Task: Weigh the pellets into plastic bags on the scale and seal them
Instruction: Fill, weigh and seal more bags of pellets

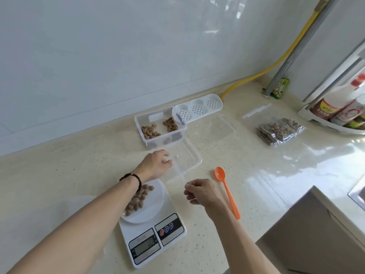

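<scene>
A clear plastic bag (178,171) is pinched at its two ends by the curled fingers of the left hand (156,165) and the right hand (201,191), just past the scale (152,230), where brown pellets (141,196) are piled.

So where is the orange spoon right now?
The orange spoon lies flat on the counter in the head view, just right of the right hand, with the scale further left.
</scene>
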